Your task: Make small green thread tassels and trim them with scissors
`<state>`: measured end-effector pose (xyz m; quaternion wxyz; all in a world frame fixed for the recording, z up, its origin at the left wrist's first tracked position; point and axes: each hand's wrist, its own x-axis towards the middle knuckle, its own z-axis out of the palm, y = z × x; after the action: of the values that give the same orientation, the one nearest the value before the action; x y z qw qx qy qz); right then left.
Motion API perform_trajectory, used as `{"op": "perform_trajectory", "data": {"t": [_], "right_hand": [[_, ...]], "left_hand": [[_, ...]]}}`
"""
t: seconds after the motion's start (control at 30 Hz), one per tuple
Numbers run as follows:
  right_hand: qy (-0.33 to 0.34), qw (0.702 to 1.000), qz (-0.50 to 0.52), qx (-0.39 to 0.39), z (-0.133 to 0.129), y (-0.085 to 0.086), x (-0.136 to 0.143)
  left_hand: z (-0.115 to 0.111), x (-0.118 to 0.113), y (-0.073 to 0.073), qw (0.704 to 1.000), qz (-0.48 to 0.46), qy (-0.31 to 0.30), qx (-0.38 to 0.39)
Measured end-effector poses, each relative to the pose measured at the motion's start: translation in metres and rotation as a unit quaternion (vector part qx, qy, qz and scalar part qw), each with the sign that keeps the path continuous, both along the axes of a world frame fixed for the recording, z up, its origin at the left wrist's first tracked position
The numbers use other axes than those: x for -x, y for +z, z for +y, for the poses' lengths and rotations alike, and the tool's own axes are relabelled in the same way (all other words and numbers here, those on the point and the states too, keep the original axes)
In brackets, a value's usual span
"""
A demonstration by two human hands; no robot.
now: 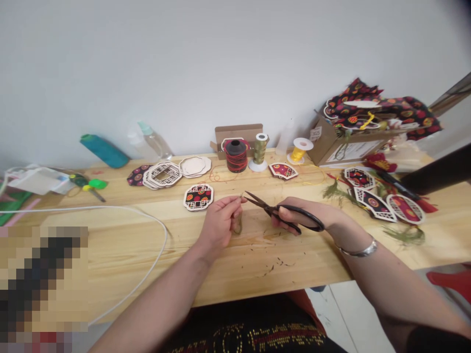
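Pinched together, the fingers of my left hand hold a thin olive-green cord, which hangs in a loop below them. My right hand grips black-handled scissors, their blades parted and pointing left, the tips close to my left fingertips and the cord's upper end. Just behind my left hand lies an octagonal ornament with a pale lattice frame over dark floral fabric. A spool of olive thread stands farther back, beside a spool of dark red cord.
Lattice frames and a teal thread cone lie at the back left. A cardboard box heaped with fabric stands back right, with finished ornaments before it. A white cable curves across the left. Dark scraps dot the front.
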<state>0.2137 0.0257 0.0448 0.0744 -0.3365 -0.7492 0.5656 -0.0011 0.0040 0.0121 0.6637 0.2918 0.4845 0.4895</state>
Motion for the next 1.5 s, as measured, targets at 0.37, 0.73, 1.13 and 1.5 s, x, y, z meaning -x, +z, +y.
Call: {"op": "perform_trajectory", "data": {"t": [0.37,0.73,1.13,1.5], "right_hand": [[-0.005,1.000,0.011,-0.025,0.001,-0.004,0.009],[-0.029,0.999,-0.003,-0.025,0.000,-0.008,0.011],[-0.062,0.998,-0.007,0.002,-0.002,-0.006,0.013],[-0.062,0.998,0.003,0.003,-0.001,-0.007,0.011]], "left_hand": [[-0.001,-0.002,-0.001,0.999,0.004,-0.035,0.007],[-0.002,-0.002,0.001,0.999,0.011,-0.053,0.004],[-0.002,-0.002,-0.001,0.998,0.006,-0.061,0.007],[-0.003,-0.001,-0.001,0.998,0.004,-0.065,0.005]]}}
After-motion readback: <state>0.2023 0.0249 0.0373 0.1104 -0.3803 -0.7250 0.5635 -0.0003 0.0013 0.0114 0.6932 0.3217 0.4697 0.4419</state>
